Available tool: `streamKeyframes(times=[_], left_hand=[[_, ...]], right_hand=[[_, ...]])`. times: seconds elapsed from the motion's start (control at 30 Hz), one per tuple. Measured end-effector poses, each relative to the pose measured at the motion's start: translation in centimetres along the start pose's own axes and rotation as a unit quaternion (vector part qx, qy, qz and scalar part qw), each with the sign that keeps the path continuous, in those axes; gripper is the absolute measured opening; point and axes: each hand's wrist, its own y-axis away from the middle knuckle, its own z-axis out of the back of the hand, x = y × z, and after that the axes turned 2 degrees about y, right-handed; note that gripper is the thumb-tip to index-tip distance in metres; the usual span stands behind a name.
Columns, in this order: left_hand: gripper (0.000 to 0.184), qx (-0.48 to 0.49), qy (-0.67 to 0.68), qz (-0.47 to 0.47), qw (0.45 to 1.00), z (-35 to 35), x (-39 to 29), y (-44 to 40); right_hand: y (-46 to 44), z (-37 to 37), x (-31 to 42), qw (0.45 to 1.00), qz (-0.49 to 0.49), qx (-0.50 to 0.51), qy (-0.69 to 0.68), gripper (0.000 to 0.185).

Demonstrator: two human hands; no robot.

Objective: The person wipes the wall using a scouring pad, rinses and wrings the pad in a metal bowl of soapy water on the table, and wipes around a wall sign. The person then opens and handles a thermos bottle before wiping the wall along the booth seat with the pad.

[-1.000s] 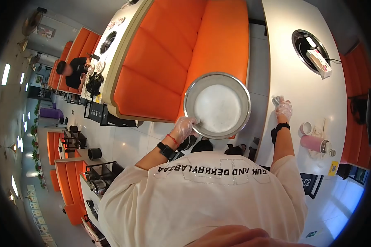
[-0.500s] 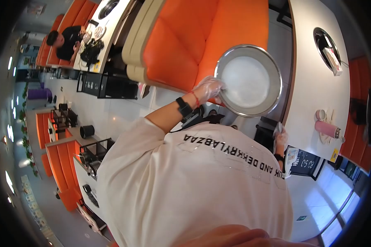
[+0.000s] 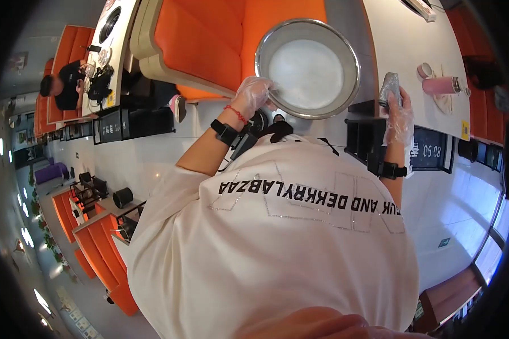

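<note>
The left grip [image 3: 253, 94] partly hides the basin [image 3: 350, 70]; the top edge crops the bench [image 3: 201, 42].

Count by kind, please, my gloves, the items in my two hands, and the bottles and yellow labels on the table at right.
Clear gloves: 2
Metal pots, in left hand: 1
Grey items, in right hand: 1
Pink bottles: 1
Yellow labels: 1
Total: 6

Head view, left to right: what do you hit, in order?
Seated person in a black shirt → black cylindrical bin → left hand in a clear plastic glove → round silver metal basin → right hand in a clear plastic glove → pink cylindrical bottle.
</note>
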Motion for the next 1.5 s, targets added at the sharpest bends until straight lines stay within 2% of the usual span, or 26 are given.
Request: streamKeyframes(times=[0.03,0.07,0.13,0.17,0.2,0.23,0.33,0.37,0.47,0.5,0.57,0.67,0.7,0.87,0.93,0.97,1.03,1.13,1.17,1.2,1.23,1.27,1.33,1.37,1.4,1.5], left_hand=[[0.01,-0.011,0.009,0.012,1.0,0.8,0.9,0.3],[0.01,0.036,-0.051,-0.065,0.996,1.9,1.8,0.2],[0.016,0.111,-0.175,-0.212,0.955,3.6,4.1,0.4],[0.02,0.091,-0.22,-0.258,0.937,4.1,4.9,0.4],[0.02,0.08,-0.248,-0.265,0.928,4.1,5.7,0.1],[0.021,0.068,-0.275,-0.272,0.919,4.1,6.5,-0.2],[0.013,0.025,-0.337,-0.126,0.933,2.8,5.4,1.6],[0.016,-0.01,-0.195,-0.02,0.981,2.3,4.5,2.5],[0.022,-0.004,-0.31,-0.042,0.95,2.1,3.4,4.8],[0.027,-0.004,-0.317,-0.059,0.947,2.4,3.5,4.9],[0.028,-0.017,-0.249,-0.032,0.968,2.7,3.8,5.3],[0.026,-0.053,-0.162,0.006,0.985,3.0,2.7,6.5],[0.026,-0.053,-0.151,0.006,0.987,3.4,2.6,6.7],[0.022,-0.026,-0.101,-0.011,0.995,6.3,2.8,5.1],[0.017,0.036,-0.325,-0.126,0.937,8.8,3.9,3.0],[0.016,0.022,-0.315,-0.1,0.944,9.1,3.5,3.4],[0.013,-0.032,-0.148,-0.011,0.988,9.2,2.4,4.4],[0.013,0.002,-0.132,0.009,0.991,11.0,2.5,3.8],[0.01,0.018,-0.177,-0.021,0.984,11.5,2.8,3.9],[0.014,0.027,-0.428,-0.227,0.875,13.3,4.2,2.3],[0.02,0.041,-0.619,-0.417,0.664,15.2,5.8,0.4],[0.024,0.108,-0.42,-0.371,0.821,16.6,6.7,0.2],[0.01,0.144,-0.235,-0.297,0.914,15.1,4.5,3.8],[0.017,0.152,-0.136,-0.261,0.944,14.3,3.4,5.7],[0.019,0.08,-0.022,-0.061,0.995,13.0,2.3,6.5],[0.019,0.047,-0.057,-0.065,0.995,13.1,2.2,6.4]], right_hand=[[0.5,-0.3,0.1,1.0,0.02,0.004,0.001,0.051],[0.8,-0.3,0.2,1.0,0.014,0.01,0.025,0.053],[1.5,0.7,-0.4,0.997,0.005,0.039,0.068,0.057],[1.7,0.9,-0.1,0.994,-0.007,0.037,0.105,0.057],[2.0,1.2,-0.2,0.989,-0.017,0.034,0.143,0.057],[1.8,1.5,-1.4,0.993,-0.009,0.044,0.109,0.057],[1.7,1.3,-2.7,0.996,-0.027,0.062,0.053,0.058],[1.9,0.7,-2.6,0.998,-0.027,0.048,0.021,0.053],[2.5,-0.8,-0.5,0.999,0.007,0.037,-0.012,0.05],[2.9,-1.3,1.0,0.998,0.024,0.05,0.03,0.05],[3.8,-2.2,3.9,0.989,0.06,0.075,0.109,0.048],[4.6,-4.2,5.5,0.987,0.082,0.107,0.089,0.045],[5.0,-4.8,5.9,0.98,0.118,0.103,0.126,0.043],[7.3,-6.7,6.3,0.981,0.098,0.11,0.123,0.043],[8.4,-7.1,6.2,0.982,0.095,0.117,0.111,0.042],[8.9,-7.6,5.6,0.988,0.087,0.105,0.071,0.042],[9.5,-8.4,3.9,0.981,0.145,0.098,0.084,0.041],[11.4,-9.6,5.2,0.97,0.184,0.093,0.128,0.043],[11.9,-10.0,5.5,0.967,0.187,0.091,0.144,0.043],[12.7,-10.1,5.7,0.965,0.184,0.085,0.163,0.044],[14.2,-10.5,7.1,0.961,0.184,0.066,0.197,0.044],[15.5,-10.8,8.3,0.955,0.179,0.045,0.234,0.044],[16.4,-10.7,7.1,0.936,0.258,0.009,0.241,0.043],[17.7,-10.6,7.4,0.946,0.233,0.013,0.226,0.043],[18.3,-10.4,7.8,0.954,0.217,0.022,0.205,0.043],[18.5,-9.9,5.8,0.951,0.23,0.029,0.207,0.045]])
